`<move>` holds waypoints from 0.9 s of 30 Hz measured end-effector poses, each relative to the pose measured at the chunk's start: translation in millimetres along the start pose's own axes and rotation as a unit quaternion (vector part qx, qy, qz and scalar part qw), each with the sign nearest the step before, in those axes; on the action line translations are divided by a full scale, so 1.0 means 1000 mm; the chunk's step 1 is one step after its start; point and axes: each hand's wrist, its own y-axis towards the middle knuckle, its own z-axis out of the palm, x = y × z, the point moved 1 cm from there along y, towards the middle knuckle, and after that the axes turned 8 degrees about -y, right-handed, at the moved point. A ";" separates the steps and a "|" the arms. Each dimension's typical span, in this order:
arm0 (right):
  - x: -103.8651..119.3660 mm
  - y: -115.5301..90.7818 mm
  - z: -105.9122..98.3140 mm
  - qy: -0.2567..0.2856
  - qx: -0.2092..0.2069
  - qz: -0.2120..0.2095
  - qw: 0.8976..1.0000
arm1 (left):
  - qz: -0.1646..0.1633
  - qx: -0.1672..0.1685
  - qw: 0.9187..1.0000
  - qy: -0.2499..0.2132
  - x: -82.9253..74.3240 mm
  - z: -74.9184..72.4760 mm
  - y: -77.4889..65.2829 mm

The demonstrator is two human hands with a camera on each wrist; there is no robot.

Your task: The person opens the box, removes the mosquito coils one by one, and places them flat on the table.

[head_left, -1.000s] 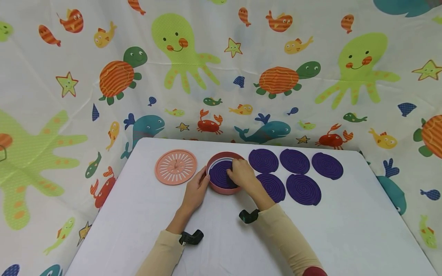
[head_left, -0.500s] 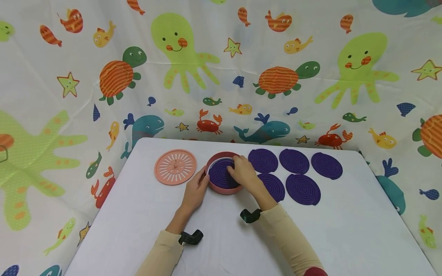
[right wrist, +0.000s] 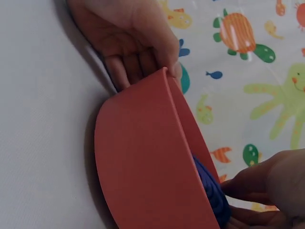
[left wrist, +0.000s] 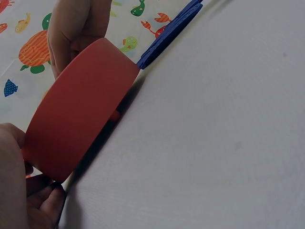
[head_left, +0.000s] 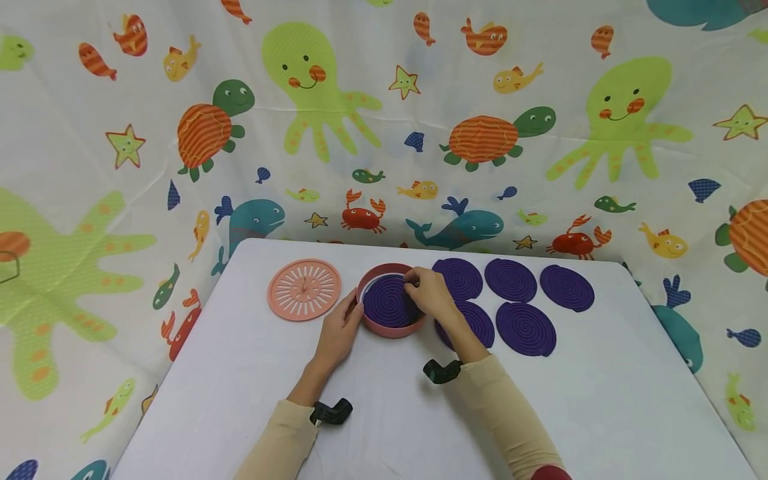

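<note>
A round pink-red box (head_left: 393, 331) sits on the white table with a purple mosquito coil (head_left: 389, 301) inside it. My left hand (head_left: 337, 330) grips the box's left side, thumb at the rim; in the left wrist view its fingers (left wrist: 46, 202) reach the bottom edge. My right hand (head_left: 430, 293) is over the box's right rim and pinches the coil's edge between thumb and fingers. From the right wrist view, the coil (right wrist: 211, 193) rises tilted past the rim beside those fingertips. Part of the coil's right edge is hidden by the hand.
Left of the box lies a pink slotted lid (head_left: 304, 290). Several more purple mosquito coils (head_left: 526, 329) lie in two rows to the right, one partly under my right forearm. A curtain with sea animals (head_left: 372, 87) hangs behind the table's back edge.
My right hand has drawn back to the right, from over the coil to its right edge, uncovering more of the spiral. The left hand and the box have stayed put.
</note>
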 end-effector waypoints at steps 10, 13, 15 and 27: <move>-0.004 0.000 -0.005 0.032 0.011 0.007 0.999 | -0.001 0.000 1.000 -0.001 0.001 0.000 0.001; -0.006 0.000 -0.006 0.043 0.016 0.007 0.999 | -0.001 0.001 1.000 -0.001 0.002 0.000 0.001; -0.006 0.000 -0.006 0.051 0.024 0.007 0.998 | -0.001 0.000 1.000 -0.002 0.003 0.000 0.001; -0.013 0.002 -0.003 0.081 0.035 0.016 0.996 | -0.003 -0.002 1.000 -0.007 0.004 0.000 0.001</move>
